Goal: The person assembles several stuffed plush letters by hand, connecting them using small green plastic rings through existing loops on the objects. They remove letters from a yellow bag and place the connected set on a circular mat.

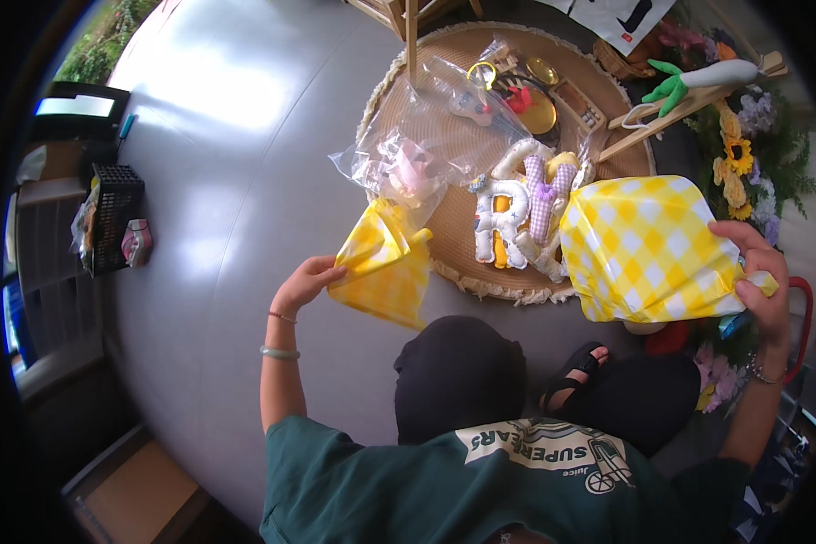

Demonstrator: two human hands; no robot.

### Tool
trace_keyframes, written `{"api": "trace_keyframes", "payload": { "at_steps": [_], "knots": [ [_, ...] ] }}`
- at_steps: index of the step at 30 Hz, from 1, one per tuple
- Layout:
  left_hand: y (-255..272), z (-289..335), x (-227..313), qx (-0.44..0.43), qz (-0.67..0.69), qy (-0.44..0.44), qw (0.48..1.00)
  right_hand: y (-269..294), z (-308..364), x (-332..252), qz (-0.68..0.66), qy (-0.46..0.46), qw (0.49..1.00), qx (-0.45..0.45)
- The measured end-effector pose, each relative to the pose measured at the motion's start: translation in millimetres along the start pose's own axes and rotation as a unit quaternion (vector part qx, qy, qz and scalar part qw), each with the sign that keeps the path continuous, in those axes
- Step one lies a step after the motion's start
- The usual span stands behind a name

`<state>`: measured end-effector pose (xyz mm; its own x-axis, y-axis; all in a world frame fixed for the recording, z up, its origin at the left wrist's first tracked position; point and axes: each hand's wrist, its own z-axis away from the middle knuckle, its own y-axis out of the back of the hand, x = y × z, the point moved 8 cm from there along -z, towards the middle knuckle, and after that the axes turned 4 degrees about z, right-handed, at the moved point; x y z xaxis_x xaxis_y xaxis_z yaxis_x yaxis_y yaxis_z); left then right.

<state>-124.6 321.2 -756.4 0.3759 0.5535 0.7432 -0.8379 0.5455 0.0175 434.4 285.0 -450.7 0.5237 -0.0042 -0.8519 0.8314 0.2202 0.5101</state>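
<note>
While a person in a green shirt (372, 480) works at the near edge of a round woven mat (455, 227), the left hand's (310, 281) fingers pinch the smaller yellow checked plastic piece (385, 281); the right hand's (758, 283) fingers clasp a corner of the broader yellow-and-white checked plastic piece (648, 245), beside stuffed fabric letters (483, 222); whether the two pieces join is unclear; the work looks partway, the broader piece lifted and opened out; both pieces remain unreleased, and a clear plastic bag (390, 154) sits just beyond the smaller one.
</note>
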Motion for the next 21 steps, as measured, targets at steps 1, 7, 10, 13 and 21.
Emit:
{"api": "trace_keyframes", "payload": {
  "at_steps": [1, 7, 10, 13, 21],
  "knots": [
    [3, 26, 22, 0.008, 0.021, -0.022, 1.000, -1, -6, -10, 0.003, 0.010, 1.000, -0.018],
    [40, 113, 118, 0.032, 0.255, -0.268, 0.928, -11, -41, -68, 0.016, 0.086, 0.996, 0.009],
    [19, 127, 200, -0.029, 0.370, -0.376, 0.849, 12, -42, -63, -0.069, 0.062, 0.994, 0.063],
    [2, 107, 242, -0.147, 0.421, -0.456, 0.771, 19, -41, -89, -0.067, 0.092, 0.992, 0.050],
    [-103, 49, 337, -0.217, 0.464, -0.477, 0.714, 28, -40, -64, -0.088, 0.067, 0.994, 0.018]
  ]
}}
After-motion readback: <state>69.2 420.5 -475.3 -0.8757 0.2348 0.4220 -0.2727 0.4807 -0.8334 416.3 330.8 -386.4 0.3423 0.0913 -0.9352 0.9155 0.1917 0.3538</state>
